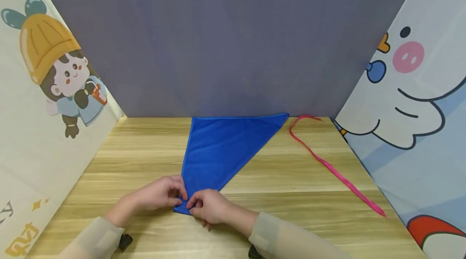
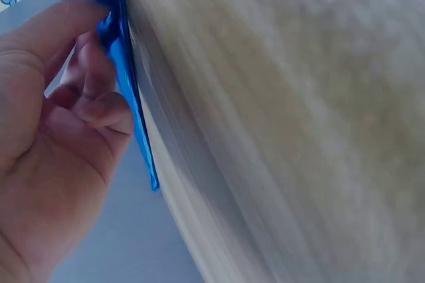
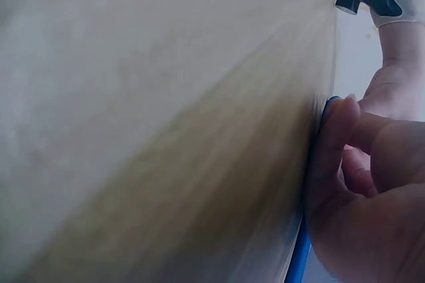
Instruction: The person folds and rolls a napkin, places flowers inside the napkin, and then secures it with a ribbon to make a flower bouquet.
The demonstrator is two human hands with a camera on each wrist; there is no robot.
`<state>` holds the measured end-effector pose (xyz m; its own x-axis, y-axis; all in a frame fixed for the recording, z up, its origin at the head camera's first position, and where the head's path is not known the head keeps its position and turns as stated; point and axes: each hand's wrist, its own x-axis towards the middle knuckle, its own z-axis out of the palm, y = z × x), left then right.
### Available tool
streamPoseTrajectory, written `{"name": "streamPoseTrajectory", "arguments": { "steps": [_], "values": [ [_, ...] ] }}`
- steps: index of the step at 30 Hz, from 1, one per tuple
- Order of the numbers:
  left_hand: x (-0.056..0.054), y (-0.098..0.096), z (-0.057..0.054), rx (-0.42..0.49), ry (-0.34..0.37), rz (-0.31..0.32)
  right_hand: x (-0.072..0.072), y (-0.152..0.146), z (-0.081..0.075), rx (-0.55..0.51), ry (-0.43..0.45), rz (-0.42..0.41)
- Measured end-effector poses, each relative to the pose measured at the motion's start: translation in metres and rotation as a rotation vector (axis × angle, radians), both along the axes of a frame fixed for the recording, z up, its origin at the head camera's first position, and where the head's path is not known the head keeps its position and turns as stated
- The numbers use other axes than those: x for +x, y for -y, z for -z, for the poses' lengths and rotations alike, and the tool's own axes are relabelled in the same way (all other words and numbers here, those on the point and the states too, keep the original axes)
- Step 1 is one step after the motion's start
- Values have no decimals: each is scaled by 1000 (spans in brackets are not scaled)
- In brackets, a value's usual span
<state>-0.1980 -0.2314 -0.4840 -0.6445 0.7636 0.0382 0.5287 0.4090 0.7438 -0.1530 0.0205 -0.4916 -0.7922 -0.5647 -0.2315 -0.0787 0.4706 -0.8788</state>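
A blue cloth point(image 1: 222, 145) lies as a triangle on the wooden table, its broad edge along the back wall and its narrow end towards me. My left hand point(image 1: 164, 192) pinches the left side of that narrow end. From the right, my right hand point(image 1: 212, 206) pinches the same end, close beside the left fingertips. In the left wrist view the blue cloth point(image 2: 126, 64) shows a small rolled fold at the thumb tip. The right wrist view gives only a strip of the blue cloth point(image 3: 300, 253) below the fingers, which hide the rest.
A pink ribbon point(image 1: 336, 173) lies in a loose curve on the right of the table point(image 1: 145, 145). A grey wall point(image 1: 233, 40) closes off the back. Printed panels with cartoon figures stand at the left point(image 1: 32, 129) and right point(image 1: 429, 129).
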Motion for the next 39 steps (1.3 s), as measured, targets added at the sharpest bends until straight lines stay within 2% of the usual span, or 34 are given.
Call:
{"name": "streamPoseTrajectory", "arguments": {
  "steps": [6,11,14,20,31,36,39],
  "values": [
    [0,4,-4,-34,29,40,0,-1,-2,-35,67,8],
    [3,8,-9,-44,103,72,0,-2,-3,-31,71,-1],
    [5,8,-12,-56,120,88,0,-2,-3,-35,72,6],
    [5,6,-13,-40,119,92,0,-2,-1,-49,88,5],
    [0,11,-7,-30,106,90,-2,-4,0,-48,79,-6],
    [-1,11,-7,-4,66,107,1,-3,0,-54,47,13],
    [-2,10,-7,-4,59,96,3,-3,-1,-51,8,17]
  ]
}}
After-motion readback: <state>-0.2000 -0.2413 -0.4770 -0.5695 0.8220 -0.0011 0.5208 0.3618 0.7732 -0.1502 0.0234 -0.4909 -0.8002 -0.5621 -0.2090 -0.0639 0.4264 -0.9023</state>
